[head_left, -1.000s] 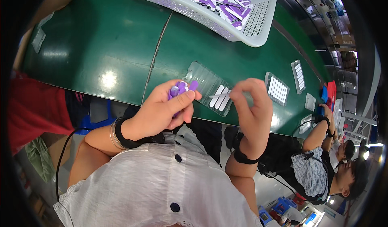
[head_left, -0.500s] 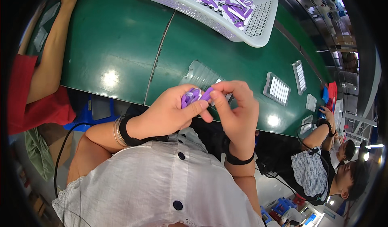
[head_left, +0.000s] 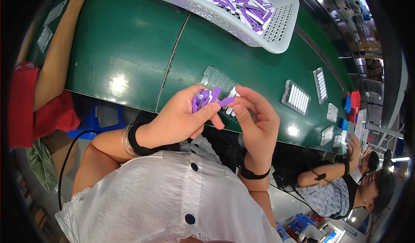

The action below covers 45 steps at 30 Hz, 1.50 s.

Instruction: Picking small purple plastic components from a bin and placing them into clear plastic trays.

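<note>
A bunch of small flat purple-and-white strips [head_left: 200, 100] with rounded ends is clutched in my left hand [head_left: 179, 112], its thumb pressed over them. One purple strip [head_left: 226, 101] juts to the right from under that thumb. My right hand [head_left: 258, 124] has its thumb and forefinger closed at the outer end of this strip. Just beyond my hands lies a clear ribbed plastic tray [head_left: 214, 77] on the green table [head_left: 125, 48]. White strips [head_left: 230, 110] show in its near right part, and my hands hide some of it.
A white perforated basket [head_left: 276, 41] full of purple and white strips stands at the back. To the right are clear trays [head_left: 296, 97] with white strips in rows. A co-worker's arm [head_left: 58, 57] reaches over the table at left; another person [head_left: 330, 191] sits at right.
The purple strip at my right fingertips now sticks out farther to the right from the bunch. Another strip points up in my left hand. The co-worker at right has moved an arm.
</note>
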Each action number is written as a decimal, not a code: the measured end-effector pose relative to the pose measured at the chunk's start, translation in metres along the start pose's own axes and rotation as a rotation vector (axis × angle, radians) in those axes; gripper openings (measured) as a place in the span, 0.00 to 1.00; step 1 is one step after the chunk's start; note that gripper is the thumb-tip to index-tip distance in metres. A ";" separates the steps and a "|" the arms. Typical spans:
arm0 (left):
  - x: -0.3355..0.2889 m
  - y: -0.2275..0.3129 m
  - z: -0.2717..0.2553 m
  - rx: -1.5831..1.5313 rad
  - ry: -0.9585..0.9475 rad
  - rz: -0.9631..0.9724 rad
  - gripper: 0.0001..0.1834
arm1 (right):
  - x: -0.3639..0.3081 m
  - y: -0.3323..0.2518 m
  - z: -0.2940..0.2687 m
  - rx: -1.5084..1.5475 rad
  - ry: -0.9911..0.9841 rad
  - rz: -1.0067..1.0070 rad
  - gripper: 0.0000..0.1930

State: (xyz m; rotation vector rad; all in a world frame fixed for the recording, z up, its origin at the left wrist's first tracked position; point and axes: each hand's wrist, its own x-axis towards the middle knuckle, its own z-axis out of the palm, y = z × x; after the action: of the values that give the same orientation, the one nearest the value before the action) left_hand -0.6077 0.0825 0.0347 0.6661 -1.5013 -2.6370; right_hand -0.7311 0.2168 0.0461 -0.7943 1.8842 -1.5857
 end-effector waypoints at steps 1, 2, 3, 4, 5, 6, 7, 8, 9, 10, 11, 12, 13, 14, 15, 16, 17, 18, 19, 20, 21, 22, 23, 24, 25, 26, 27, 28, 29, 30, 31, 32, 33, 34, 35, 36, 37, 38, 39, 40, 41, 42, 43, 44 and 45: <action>0.000 0.001 0.000 0.007 -0.007 0.002 0.08 | -0.001 0.001 -0.001 -0.113 0.010 -0.037 0.13; -0.001 0.001 0.000 0.008 -0.008 0.002 0.08 | -0.002 0.002 -0.002 -0.113 0.010 -0.037 0.13; -0.001 0.000 0.001 0.020 -0.001 0.007 0.08 | -0.002 0.003 -0.002 -0.154 0.009 -0.063 0.13; -0.001 -0.001 0.001 0.033 0.005 0.013 0.08 | -0.002 0.003 -0.003 -0.195 0.008 -0.090 0.12; -0.002 -0.001 0.001 0.034 0.006 0.014 0.08 | -0.002 0.002 -0.003 -0.195 0.007 -0.091 0.12; -0.001 -0.002 0.000 0.012 0.001 0.020 0.07 | -0.002 0.002 -0.002 -0.185 0.019 -0.103 0.11; -0.001 -0.003 -0.001 -0.010 -0.004 0.025 0.07 | -0.002 0.002 -0.002 -0.176 0.031 -0.115 0.10; 0.000 -0.005 -0.002 -0.011 -0.006 0.025 0.07 | -0.001 0.003 -0.004 -0.178 0.033 -0.114 0.10; -0.001 -0.006 -0.004 -0.054 0.004 0.050 0.07 | 0.000 0.004 -0.009 -0.250 0.134 -0.208 0.09; -0.002 -0.006 -0.005 -0.097 0.014 0.074 0.07 | 0.002 0.005 -0.016 -0.322 0.235 -0.301 0.08; -0.004 -0.006 -0.006 -0.098 0.011 0.073 0.07 | 0.003 0.006 -0.023 -0.573 0.268 -0.440 0.08; -0.005 -0.006 -0.007 -0.113 0.012 0.067 0.08 | 0.001 0.005 -0.024 -0.574 0.269 -0.439 0.08; -0.005 -0.006 -0.007 -0.128 0.014 0.060 0.09 | -0.003 0.003 -0.025 -0.746 0.230 -0.489 0.09; -0.005 -0.007 -0.008 -0.129 0.013 0.059 0.09 | -0.006 0.002 -0.026 -0.916 0.187 -0.536 0.10; -0.004 -0.007 -0.007 -0.122 0.006 0.066 0.09 | -0.010 0.006 -0.024 -0.986 0.149 -0.546 0.10; -0.003 -0.007 -0.007 -0.115 -0.002 0.074 0.09 | -0.012 0.008 -0.021 -0.990 0.153 -0.544 0.10; -0.003 -0.008 -0.006 -0.115 -0.006 0.073 0.09 | -0.013 0.011 -0.018 -1.049 0.145 -0.530 0.11; -0.003 -0.008 -0.006 -0.114 -0.008 0.073 0.09 | -0.014 0.014 -0.016 -1.107 0.136 -0.516 0.12; -0.003 -0.008 -0.006 -0.113 -0.010 0.073 0.09 | -0.013 0.020 -0.016 -1.134 0.141 -0.506 0.15; -0.004 -0.008 -0.007 -0.112 -0.012 0.073 0.09 | -0.013 0.020 -0.017 -1.135 0.143 -0.505 0.15; -0.004 -0.008 -0.007 -0.111 -0.012 0.075 0.09 | -0.012 0.020 -0.017 -1.128 0.137 -0.501 0.16; -0.004 -0.008 -0.008 -0.109 -0.011 0.077 0.09 | -0.012 0.021 -0.018 -1.122 0.130 -0.498 0.18; -0.005 -0.008 -0.008 -0.108 -0.013 0.077 0.09 | -0.013 0.023 -0.019 -1.123 0.132 -0.498 0.18; -0.005 -0.008 -0.008 -0.104 -0.009 0.074 0.10 | -0.014 0.026 -0.021 -1.097 0.151 -0.500 0.19; -0.005 -0.008 -0.008 -0.100 -0.005 0.070 0.10 | -0.015 0.028 -0.022 -1.071 0.171 -0.502 0.20; -0.004 -0.008 -0.008 -0.100 -0.005 0.071 0.10 | -0.016 0.027 -0.021 -1.071 0.171 -0.503 0.20; -0.004 -0.009 -0.008 -0.100 -0.006 0.080 0.10 | -0.018 0.027 -0.021 -1.111 0.170 -0.481 0.21; -0.004 -0.010 -0.008 -0.101 -0.007 0.089 0.10 | -0.019 0.026 -0.021 -1.150 0.168 -0.460 0.23; -0.004 -0.010 -0.007 -0.101 -0.007 0.088 0.10 | -0.019 0.025 -0.021 -1.150 0.168 -0.460 0.23; -0.004 -0.010 -0.007 -0.107 -0.004 0.087 0.10 | -0.018 0.024 -0.021 -1.147 0.157 -0.465 0.22; -0.004 -0.009 -0.007 -0.113 -0.001 0.085 0.10 | -0.018 0.023 -0.022 -1.144 0.146 -0.470 0.21; -0.003 -0.009 -0.006 -0.113 0.001 0.086 0.10 | -0.017 0.023 -0.022 -1.143 0.145 -0.472 0.21; -0.003 -0.009 -0.005 -0.102 0.005 0.079 0.10 | -0.015 0.024 -0.022 -1.036 0.174 -0.471 0.20; -0.002 -0.009 -0.004 -0.092 0.010 0.073 0.10 | -0.013 0.024 -0.022 -0.928 0.201 -0.470 0.19; -0.002 -0.008 -0.003 -0.091 0.013 0.075 0.10 | -0.012 0.023 -0.021 -0.927 0.200 -0.473 0.19; -0.001 -0.007 -0.001 -0.063 0.030 0.063 0.08 | -0.011 0.023 -0.020 -0.838 0.198 -0.454 0.18; -0.001 -0.006 0.000 -0.034 0.048 0.050 0.07 | -0.009 0.022 -0.019 -0.749 0.196 -0.435 0.17; 0.000 -0.006 0.000 -0.034 0.051 0.051 0.07 | -0.008 0.020 -0.015 -0.748 0.193 -0.436 0.17; 0.001 -0.007 0.001 -0.022 0.053 0.051 0.07 | -0.006 0.019 -0.011 -0.645 0.194 -0.407 0.17; 0.001 -0.008 0.001 -0.010 0.055 0.051 0.07 | -0.005 0.018 -0.007 -0.542 0.195 -0.377 0.17; 0.002 -0.008 0.001 -0.010 0.059 0.053 0.07 | -0.004 0.016 -0.004 -0.540 0.191 -0.379 0.17; 0.001 -0.007 0.000 -0.005 0.047 0.040 0.07 | -0.003 0.013 0.000 -0.482 0.163 -0.354 0.17; 0.000 -0.006 0.000 0.000 0.036 0.028 0.07 | -0.003 0.011 0.002 -0.424 0.135 -0.329 0.17; -0.001 -0.005 -0.001 0.002 0.041 0.027 0.07 | -0.002 0.011 0.004 -0.419 0.132 -0.330 0.17; -0.001 -0.005 -0.001 0.011 0.038 0.020 0.08 | 0.000 0.012 0.004 -0.442 0.104 -0.346 0.17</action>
State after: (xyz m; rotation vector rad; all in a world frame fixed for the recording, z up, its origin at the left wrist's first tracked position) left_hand -0.6057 0.0846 0.0307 0.6941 -1.5056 -2.5890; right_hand -0.7292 0.2162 0.0336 -1.3072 2.3107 -1.4357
